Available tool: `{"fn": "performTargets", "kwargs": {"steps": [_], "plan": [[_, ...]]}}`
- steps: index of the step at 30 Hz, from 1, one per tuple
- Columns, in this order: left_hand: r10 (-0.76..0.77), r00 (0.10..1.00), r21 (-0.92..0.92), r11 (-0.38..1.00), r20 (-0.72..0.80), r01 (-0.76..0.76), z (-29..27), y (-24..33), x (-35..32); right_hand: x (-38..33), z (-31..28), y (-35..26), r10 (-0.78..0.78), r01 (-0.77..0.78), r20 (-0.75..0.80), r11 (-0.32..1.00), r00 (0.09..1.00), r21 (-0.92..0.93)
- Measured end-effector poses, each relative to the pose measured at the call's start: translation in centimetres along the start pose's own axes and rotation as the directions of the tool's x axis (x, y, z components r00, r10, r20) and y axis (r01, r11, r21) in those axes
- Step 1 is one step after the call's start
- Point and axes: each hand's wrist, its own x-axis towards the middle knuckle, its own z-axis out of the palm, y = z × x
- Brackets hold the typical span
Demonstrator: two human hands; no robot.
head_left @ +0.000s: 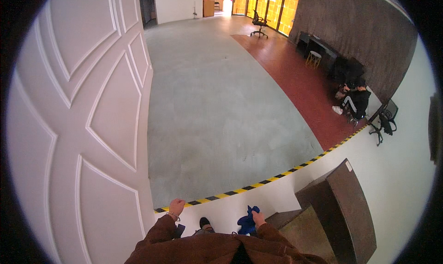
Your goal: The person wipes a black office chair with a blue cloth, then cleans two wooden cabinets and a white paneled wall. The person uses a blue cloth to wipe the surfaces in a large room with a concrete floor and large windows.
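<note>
My left hand (176, 206) hangs at my side with its fingers curled closed, holding nothing that I can see; a thin bracelet sits at the wrist. It is close to the edge of the big white panelled door (87, 116) on my left. A bunched blue cloth (248, 220) is gripped in my right hand (257, 216), low in front of my body. Both arms are in brown sleeves. My dark shoes (204, 223) show between the hands, on a white floor strip.
A yellow-and-black striped line (258, 183) edges a wide grey floor (217, 102). A brown box-like stand (344, 208) is at my right. Far right, a person in black (355, 102) sits near office chairs (384, 121). Dark desks, a stool (314, 58) and orange-lit windows lie beyond.
</note>
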Motion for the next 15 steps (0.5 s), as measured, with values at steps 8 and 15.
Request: {"fn": "performTargets", "kwargs": {"steps": [8,15], "plan": [[0.031,0.922,-0.296,0.951,0.386,0.092,-3.9,6.8,5.9,-10.1,0.8,-23.3,-0.393,0.001,0.42,0.731,0.818,0.682],[0.177,0.829,-0.659,0.702,0.531,0.272,-6.7,16.8,4.9,-15.4,3.8,-34.1,-0.442,-0.027,0.745,0.852,0.499,0.523]]}}
